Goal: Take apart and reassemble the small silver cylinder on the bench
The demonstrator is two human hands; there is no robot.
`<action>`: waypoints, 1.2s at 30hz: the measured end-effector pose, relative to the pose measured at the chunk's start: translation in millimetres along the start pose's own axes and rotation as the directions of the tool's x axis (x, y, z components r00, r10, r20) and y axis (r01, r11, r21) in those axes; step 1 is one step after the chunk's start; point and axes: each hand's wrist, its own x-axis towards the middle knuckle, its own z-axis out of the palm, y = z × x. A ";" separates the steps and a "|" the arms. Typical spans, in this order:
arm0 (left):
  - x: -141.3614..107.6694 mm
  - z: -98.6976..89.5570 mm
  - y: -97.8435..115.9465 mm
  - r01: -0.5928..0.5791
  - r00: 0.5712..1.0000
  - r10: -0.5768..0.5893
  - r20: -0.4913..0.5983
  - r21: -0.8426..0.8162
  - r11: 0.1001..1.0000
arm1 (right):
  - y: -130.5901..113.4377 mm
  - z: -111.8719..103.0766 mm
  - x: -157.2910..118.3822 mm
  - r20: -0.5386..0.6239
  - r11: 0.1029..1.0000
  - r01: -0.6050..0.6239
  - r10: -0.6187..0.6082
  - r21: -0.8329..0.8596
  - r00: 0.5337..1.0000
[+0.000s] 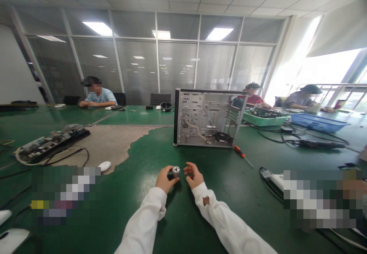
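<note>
My left hand (165, 179) is closed around a small silvery metal cylinder (176, 171), held upright just above or on the green table. Its top end shows some small detail that I cannot make out. Just to the right of the cylinder, my right hand (194, 175) is apart from it with fingers spread and curved, holding nothing. Beyond both hands stands an opened computer case (205, 120), its bare metal inside facing me, with loose cables and a black fan (223, 136) at the bottom. An orange-handled screwdriver (243, 156) lies by the case's lower right corner.
At the left, a long opened device with exposed parts (53, 144) lies with cables on a torn brown patch (106, 143). A green basket (262, 121) of cables and a blue basket (318, 123) stand at back right. Several people sit around the table.
</note>
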 end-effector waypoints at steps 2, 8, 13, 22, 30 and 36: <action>-1.3 -1.4 5.7 -0.030 0.999 0.030 -0.019 0.021 0.999 | -1.8 0.4 -1.0 0.020 1.000 0.010 -0.010 0.010 1.000; -2.7 -4.2 7.3 -0.135 0.990 0.136 -0.025 0.057 0.989 | -15.8 -0.3 -8.3 0.102 0.980 0.196 -0.192 -0.029 0.976; -2.5 -4.6 6.1 -0.172 0.984 0.175 -0.027 0.068 0.983 | -29.9 -2.0 -15.5 0.146 0.915 0.383 -0.365 -0.129 0.920; -3.5 -4.6 10.4 -0.065 0.997 0.064 -0.032 -0.020 0.998 | -25.4 0.7 -16.7 0.150 0.920 0.361 -0.340 -0.150 0.928; -6.7 -4.1 20.3 0.111 0.994 -0.111 0.013 -0.186 0.976 | -18.8 2.0 -15.9 0.168 0.918 0.353 -0.325 -0.180 0.931; -8.4 -4.4 23.9 0.124 0.992 -0.117 0.047 -0.227 0.966 | -15.6 3.8 -15.7 0.191 0.925 0.319 -0.281 -0.209 0.940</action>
